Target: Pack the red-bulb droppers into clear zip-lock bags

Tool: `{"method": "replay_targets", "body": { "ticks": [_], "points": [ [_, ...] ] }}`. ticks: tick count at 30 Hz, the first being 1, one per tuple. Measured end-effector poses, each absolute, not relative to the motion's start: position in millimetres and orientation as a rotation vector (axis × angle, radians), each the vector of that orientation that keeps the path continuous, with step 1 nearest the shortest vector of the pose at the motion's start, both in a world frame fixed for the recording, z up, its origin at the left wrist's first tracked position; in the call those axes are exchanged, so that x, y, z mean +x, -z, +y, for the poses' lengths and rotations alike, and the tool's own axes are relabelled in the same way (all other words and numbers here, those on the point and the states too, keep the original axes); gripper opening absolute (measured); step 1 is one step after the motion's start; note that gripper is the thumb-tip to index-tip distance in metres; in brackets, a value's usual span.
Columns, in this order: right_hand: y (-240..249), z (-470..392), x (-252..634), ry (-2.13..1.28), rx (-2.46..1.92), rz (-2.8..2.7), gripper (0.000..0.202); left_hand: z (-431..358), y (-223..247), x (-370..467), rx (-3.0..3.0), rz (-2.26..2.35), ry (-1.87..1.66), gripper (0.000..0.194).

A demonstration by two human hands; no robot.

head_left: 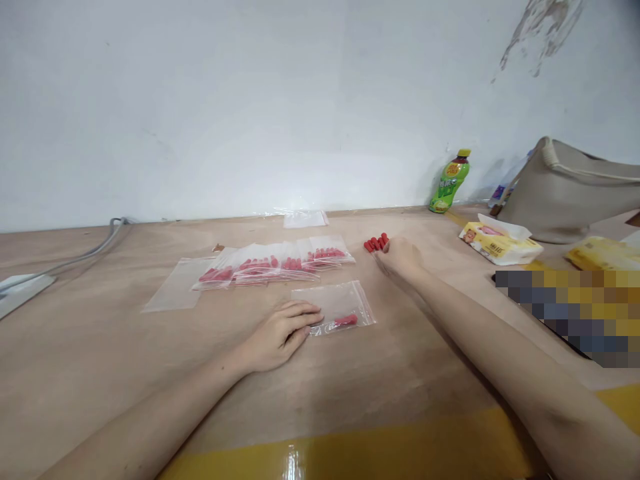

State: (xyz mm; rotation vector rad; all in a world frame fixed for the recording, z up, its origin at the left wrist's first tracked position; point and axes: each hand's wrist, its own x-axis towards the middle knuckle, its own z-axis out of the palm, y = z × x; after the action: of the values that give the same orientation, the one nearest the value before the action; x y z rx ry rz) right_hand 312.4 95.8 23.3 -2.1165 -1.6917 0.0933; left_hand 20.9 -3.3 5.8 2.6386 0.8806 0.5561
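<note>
Now left hand (280, 332) is resting loose on a bag (331, 299); right hand (400, 259) is touching red pieces (375, 244), grip unclear. Any nudge is risking a scatter.

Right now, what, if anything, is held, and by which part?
Left hand touches the left end of the clear bag, pinch unclear. Right hand is at the loose red pieces; whether it grips one cannot be told.

Room separates red pieces (376, 243) and bottle (450, 183); handbag (565, 190) apparently blocks right.
</note>
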Motion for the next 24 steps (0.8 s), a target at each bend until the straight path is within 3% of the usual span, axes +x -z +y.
{"method": "replay_targets", "body": {
  "ticks": [9,14,19,24],
  "points": [
    [-32.3,99.4,307.5,-0.311,-2.001,-1.713,0.023,-5.0,-8.7,22.2,2.645,0.858,-0.576,0.036],
    [-25.5,66.2,310.0,-0.689,-1.479,-1.628,0.023,-4.3,-8.1,22.4,2.641,0.865,-0.565,0.036],
    [1.5,32.0,301.7,-0.943,-1.197,-1.301,0.071,-3.5,-6.4,21.2,2.641,0.858,-0.571,0.037],
    [16.0,24.8,291.2,-1.009,-1.176,-1.163,0.084,-3.1,-7.0,21.5,2.65,0.852,-0.576,0.037]
  ]
}}
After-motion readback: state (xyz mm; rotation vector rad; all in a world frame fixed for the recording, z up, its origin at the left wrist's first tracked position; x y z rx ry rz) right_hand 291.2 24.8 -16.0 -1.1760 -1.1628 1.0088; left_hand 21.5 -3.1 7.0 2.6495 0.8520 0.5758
